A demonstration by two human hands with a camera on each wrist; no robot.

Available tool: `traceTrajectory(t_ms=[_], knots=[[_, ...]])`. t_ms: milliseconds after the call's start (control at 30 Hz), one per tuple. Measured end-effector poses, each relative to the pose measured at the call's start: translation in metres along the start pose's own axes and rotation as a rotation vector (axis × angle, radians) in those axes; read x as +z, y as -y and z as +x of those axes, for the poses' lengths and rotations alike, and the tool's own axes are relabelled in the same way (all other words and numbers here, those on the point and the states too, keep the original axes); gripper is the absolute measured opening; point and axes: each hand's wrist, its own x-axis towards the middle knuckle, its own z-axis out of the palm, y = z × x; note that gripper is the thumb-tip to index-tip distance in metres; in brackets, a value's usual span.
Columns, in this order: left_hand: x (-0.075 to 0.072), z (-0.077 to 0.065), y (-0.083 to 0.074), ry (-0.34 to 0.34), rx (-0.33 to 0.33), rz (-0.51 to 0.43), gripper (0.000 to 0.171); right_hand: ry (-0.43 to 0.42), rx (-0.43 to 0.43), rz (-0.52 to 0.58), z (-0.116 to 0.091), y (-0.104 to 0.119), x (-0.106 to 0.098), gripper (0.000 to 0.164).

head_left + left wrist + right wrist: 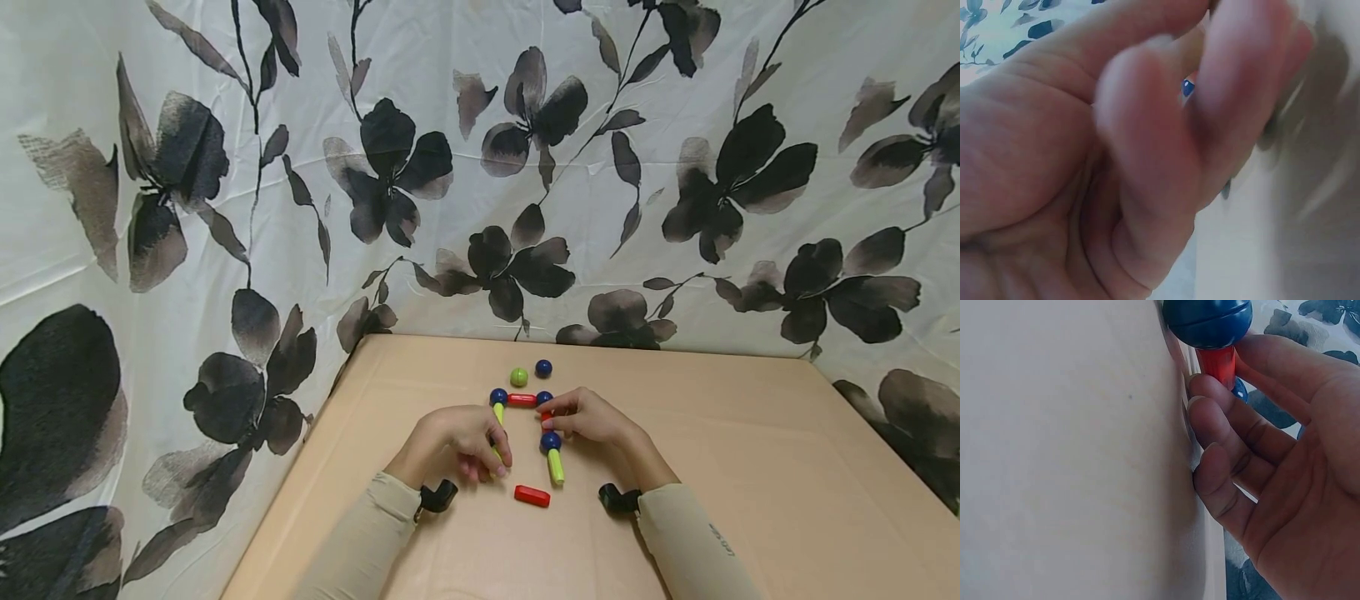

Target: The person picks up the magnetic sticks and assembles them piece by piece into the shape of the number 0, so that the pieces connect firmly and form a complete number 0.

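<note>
Red rod [1216,364] pinched by right hand [592,417], touching blue ball [1210,322]; left hand [467,437] curled by yellow-green rod [499,412], its grip cannot be told.

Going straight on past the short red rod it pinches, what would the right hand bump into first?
Probably the yellow-green cylindrical rod opposite, though the left hand lies close and depth is unclear.

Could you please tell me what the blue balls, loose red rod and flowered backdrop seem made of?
The blue balls look like glossy plastic, or possibly painted wood: they show bright highlights, one a groove. The loose red rod is probably smooth plastic, from its even colour and slight sheen. The flowered backdrop seems thin printed fabric, perhaps sheeting, given its creases.
</note>
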Motion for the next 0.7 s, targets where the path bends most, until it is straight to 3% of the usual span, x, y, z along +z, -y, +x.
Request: traceTrajectory(t_ms=[200, 300, 367, 567, 633, 700], knots=[[0.0, 0.0, -0.001, -0.004, 0.002, -0.022, 0.006, 0.003, -0.005, -0.011, 0.001, -0.001, 0.0, 0.028], [-0.004, 0.003, 0.0, -0.067, 0.05, -0.017, 0.009, 0.004, -0.009, -0.018, 0.001, -0.002, 0.0, 0.029], [-0.007, 0.008, 0.002, -0.179, 0.11, 0.003, 0.012, 0.003, -0.008, -0.016, 0.001, -0.002, -0.001, 0.029], [-0.011, 0.03, 0.017, -0.655, 0.213, 0.026, 0.014, 0.003, -0.011, -0.017, 0.001, -0.002, -0.001, 0.029], [-0.01, 0.037, 0.027, -0.749, 0.214, -0.006, 0.019, 0.002, -0.005, -0.012, 0.001, -0.002, -0.001, 0.029], [-0.008, 0.045, 0.039, -0.796, 0.211, -0.028, 0.025, 0.0, 0.0, -0.004, 0.001, -0.001, -0.001, 0.03]])
